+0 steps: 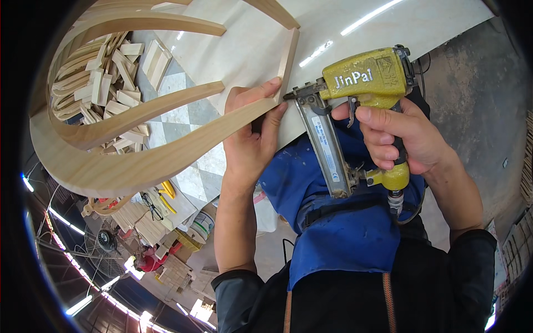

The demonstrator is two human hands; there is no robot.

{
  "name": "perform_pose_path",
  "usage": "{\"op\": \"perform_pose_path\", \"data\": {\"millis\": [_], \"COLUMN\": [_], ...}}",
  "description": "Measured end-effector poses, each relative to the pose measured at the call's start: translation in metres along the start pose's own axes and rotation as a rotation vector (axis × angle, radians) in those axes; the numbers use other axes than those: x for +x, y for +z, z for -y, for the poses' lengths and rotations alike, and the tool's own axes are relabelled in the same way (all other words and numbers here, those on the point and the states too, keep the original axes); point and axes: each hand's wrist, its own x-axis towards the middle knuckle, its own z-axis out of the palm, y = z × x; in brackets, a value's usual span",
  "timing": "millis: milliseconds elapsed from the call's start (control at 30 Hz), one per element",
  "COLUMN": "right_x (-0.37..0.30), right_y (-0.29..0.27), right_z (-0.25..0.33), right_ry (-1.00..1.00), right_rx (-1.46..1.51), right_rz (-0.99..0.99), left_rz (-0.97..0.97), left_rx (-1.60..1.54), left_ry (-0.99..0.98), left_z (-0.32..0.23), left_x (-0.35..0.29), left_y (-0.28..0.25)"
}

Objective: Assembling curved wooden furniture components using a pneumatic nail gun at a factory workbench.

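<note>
"Closest up: yellow nail gun (pixel 361 91), paint scuffed, bold white lettering (pixel 353 79) along its body!"

"And a pale printed label (pixel 326 147) down the silver magazine (pixel 340 189). Who's got it?"

"Right hand (pixel 408 133), over on the right, fingers curled round the black grip (pixel 399 145), nose (pixel 300 91) right at the wooden joint (pixel 278 101)."

"Left hand (pixel 251 133), just left, thumb and fingers pinching that joint: smooth, pale curved wooden frame (pixel 161 161) sweeping left, meeting a slim wooden bar (pixel 288 58) running far."
</note>
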Motion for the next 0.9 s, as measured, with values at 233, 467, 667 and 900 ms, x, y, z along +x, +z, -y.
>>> {"op": "perform_pose_path", "data": {"millis": [233, 467, 667, 900], "right_x": [0.000, 0.001, 0.000, 0.006], "right_y": [0.001, 0.003, 0.002, -0.011], "right_z": [0.000, -0.001, -0.002, -0.003], "right_ry": [0.006, -0.018, 0.009, 0.011], "right_rx": [0.002, -0.010, -0.029, 0.044], "right_rz": [-0.012, -0.005, -0.037, 0.071], "left_rz": [0.054, -0.011, -0.017, -0.015], "left_rx": [0.014, 0.005, -0.009, 0.009], "left_ry": [-0.068, 0.016, -0.001, -0.018], "left_z": [-0.001, 0.003, 0.002, -0.002], "left_x": [-0.004, -0.001, -0.001, -0.002], "left_y": [-0.004, 0.001, 0.003, 0.002]}}
